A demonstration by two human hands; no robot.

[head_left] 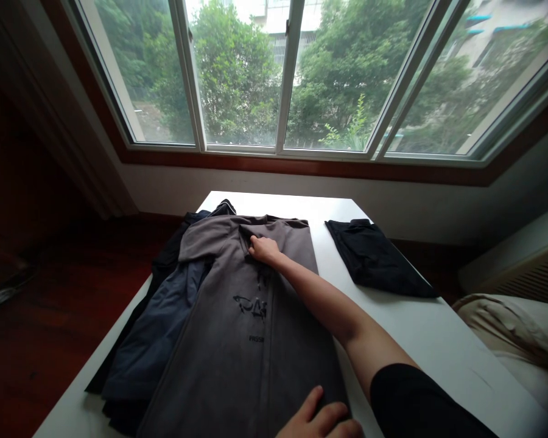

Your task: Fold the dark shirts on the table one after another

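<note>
A grey shirt (251,328) with a dark chest print lies spread lengthwise on the white table (438,340), its collar at the far end. My right hand (262,248) reaches out along the shirt and is closed on a fold of fabric at the collar. My left hand (319,420) lies at the bottom edge of the view, fingers flat on the near end of the shirt, holding nothing.
Under the grey shirt, a navy garment (155,340) and darker clothes stick out to the left. A folded black garment (379,258) lies on the table's far right. Beige bedding (506,328) lies right of the table; a wide window runs behind.
</note>
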